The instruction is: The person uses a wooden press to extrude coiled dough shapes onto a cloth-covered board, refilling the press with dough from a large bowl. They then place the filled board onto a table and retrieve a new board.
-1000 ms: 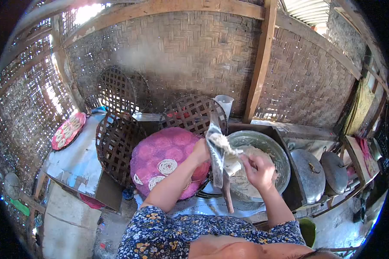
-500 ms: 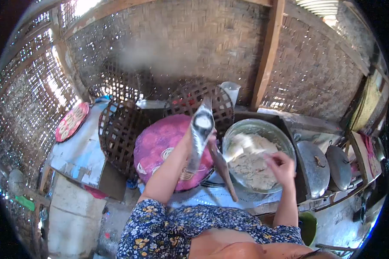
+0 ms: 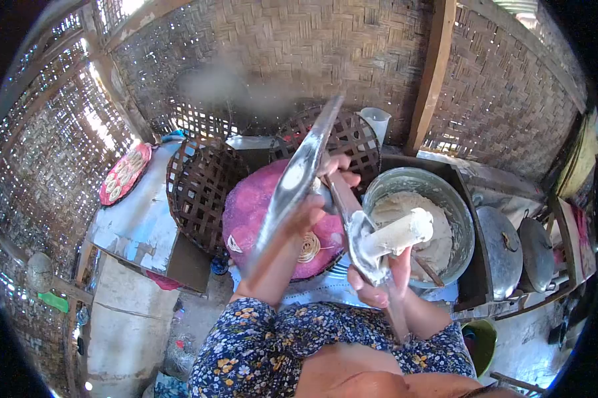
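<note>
My left hand (image 3: 312, 205) is closed round the pale wooden body of a dough press (image 3: 292, 176), a long bar with a round opening at its middle. The fingertips also reach the upper end of the second part. That part is a wooden plunger (image 3: 398, 233), its thick rod smeared with white dough and pointing right. Below the rod, my right hand (image 3: 385, 278) grips the plunger's crossbar. Behind it stands a round basin (image 3: 468, 245) with pale dough (image 3: 445, 232) and a stick (image 3: 428, 270) inside. Under my left arm, a pink round tray (image 3: 246, 199) carries coiled dough strands (image 3: 309, 247).
Open-weave baskets (image 3: 202, 192) stand behind and left of the pink tray. A plastic jug (image 3: 376, 123) is at the back. Metal lids (image 3: 500, 249) lie at the right. Another pink tray of coils (image 3: 125, 174) rests on the left table (image 3: 130, 229).
My right hand has left the dough in the basin and now holds the plunger's crossbar. The press parts have swung and tilted, and the view has shifted slightly.
</note>
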The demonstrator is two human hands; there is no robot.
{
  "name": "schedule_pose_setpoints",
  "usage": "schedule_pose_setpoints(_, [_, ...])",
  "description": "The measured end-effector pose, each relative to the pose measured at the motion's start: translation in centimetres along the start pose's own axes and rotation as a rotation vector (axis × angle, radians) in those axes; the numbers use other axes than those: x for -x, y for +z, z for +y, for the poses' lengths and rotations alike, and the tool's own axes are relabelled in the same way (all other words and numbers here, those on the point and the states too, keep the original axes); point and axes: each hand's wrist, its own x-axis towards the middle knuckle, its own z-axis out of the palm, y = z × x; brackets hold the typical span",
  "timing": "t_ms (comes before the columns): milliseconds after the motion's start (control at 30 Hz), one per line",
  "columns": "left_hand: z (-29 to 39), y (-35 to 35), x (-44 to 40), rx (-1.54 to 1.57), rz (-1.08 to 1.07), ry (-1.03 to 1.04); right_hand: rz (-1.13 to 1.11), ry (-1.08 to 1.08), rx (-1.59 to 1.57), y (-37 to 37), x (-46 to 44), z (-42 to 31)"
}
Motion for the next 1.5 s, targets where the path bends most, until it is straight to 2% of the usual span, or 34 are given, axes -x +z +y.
schedule_pose_setpoints(33, [2.5, 3.1, -1.2, -0.108, 0.381, -0.253, -0.001, -0.007, 0.079, -0.2, 0.0, -0.7])
schedule_pose_setpoints(67, [1.4, -0.3, -0.3, -0.287, 0.051, -0.038, 0.093, -0.102, 0.204, 0.7, 0.1, -0.9])
schedule_pose_setpoints(133, [2.4, -2.1, 1.8, -0.438, 0.006, -0.307, 0.322, -0.252, 0.481, 3.1, -0.1, -1.3])
schedule_pose_setpoints(167, [2.9, -3.0, 2.8, -0.517, -0.035, -0.439, 0.342, -0.236, 0.581, 2.9, -0.1, -2.1])
schedule_pose_setpoints(233, [2.8, -5.7, 3.9, -0.958, -0.641, -0.11, 0.38, -0.201, 0.782, 2.7, 0.0, -3.7])
schedule_pose_setpoints(300, [3.2, -5.9, 4.7, -1.121, -0.68, -0.062, 0.477, -0.272, 1.029, 3.5, -0.9, -3.7])
schedule_pose_setpoints(333, [3.2, -4.8, 5.5, -1.165, -0.523, -0.161, 0.52, -0.314, 1.163, 4.0, -1.4, -3.6])
schedule_pose_setpoints(400, [3.4, -4.3, 5.6, -1.273, -0.431, -0.25, 0.539, -0.426, 1.477, 4.5, -2.4, -3.0])
schedule_pose_setpoints(433, [3.8, -3.4, 5.5, -1.326, -0.384, -0.297, 0.505, -0.399, 1.771, 4.7, -2.3, -3.3])
schedule_pose_setpoints(467, [4.5, -2.1, 5.1, -1.361, -0.346, -0.216, 0.457, -0.361, 2.062, 4.8, -1.9, -3.7])
schedule_pose_setpoints(533, [5.2, -0.3, 4.1, -1.518, -0.289, -0.449, 0.217, -0.431, 2.658, 6.5, -2.8, -3.2])
schedule_pose_setpoints(567, [5.2, -0.1, 4.1, -1.591, -0.261, -0.572, 0.17, -0.417, 2.671, 6.8, -3.2, -3.1])
schedule_pose_setpoints(600, [4.6, -0.9, 4.4, -1.494, -0.221, -0.41, 0.124, -0.403, 2.682, 6.9, -3.4, -3.0])
schedule_pose_setpoints(700, [3.0, -2.5, 4.2, -1.576, -0.268, -0.22, 0.096, -0.41, 2.7, 6.6, -3.9, -2.5])
schedule_pose_setpoints(733, [3.1, -2.4, 4.0, -1.509, -0.298, -0.067, 0.094, -0.408, 2.716, 6.2, -3.9, -2.5])
schedule_pose_setpoints(833, [2.4, -3.2, 3.0, -1.599, -0.302, -0.023, 0.099, -0.388, 2.725, 5.9, -4.4, -3.0])
schedule_pose_setpoints(867, [2.5, -3.1, 2.7, -1.78, -0.429, -0.061, 0.132, -0.368, 2.704, 5.9, -4.3, -3.5])
schedule_pose_setpoints(933, [2.0, -3.7, 2.6, -1.587, -0.379, -0.086, 0.164, -0.333, 2.649, 5.9, -4.6, -4.1])
schedule_pose_setpoints(1133, [1.2, -2.9, 1.2, -1.556, -0.29, -0.091, 0.203, -0.338, 2.721, 3.8, -5.5, -3.9])
schedule_pose_setpoints(1200, [1.4, -3.6, 0.4, -1.462, -0.265, -0.221, 0.236, -0.262, 2.734, 3.6, -6.2, -4.7])
schedule_pose_setpoints(1233, [1.5, -3.9, 0.1, -1.414, -0.253, -0.285, 0.276, -0.199, 2.593, 3.7, -6.7, -5.5])
schedule_pose_setpoints(1267, [1.6, -4.0, -0.1, -1.427, -0.223, -0.257, 0.315, -0.139, 2.448, 3.7, -7.2, -6.5])
schedule_pose_setpoints(1367, [1.2, -5.4, -0.4, -1.231, -0.093, -0.045, 0.516, 0.145, 1.653, 1.7, -5.9, -8.6])
schedule_pose_setpoints(1400, [1.9, -5.5, -1.0, -1.175, -0.138, -0.124, 0.532, 0.391, 1.408, 1.6, -4.8, -9.9])
schedule_pose_setpoints(1433, [3.5, -5.5, -1.4, -0.838, -0.223, -0.221, 0.541, 0.621, 1.146, 1.4, -4.1, -10.6])
schedule_pose_setpoints(1467, [5.2, -5.3, -2.3, -0.5, -0.304, -0.303, 0.531, 0.606, 1.064, 1.0, -3.7, -10.4])
schedule_pose_setpoints(1500, [5.9, -5.0, -4.2, -0.073, -0.426, -0.19, 0.523, 0.588, 0.977, 0.7, -3.0, -9.9])
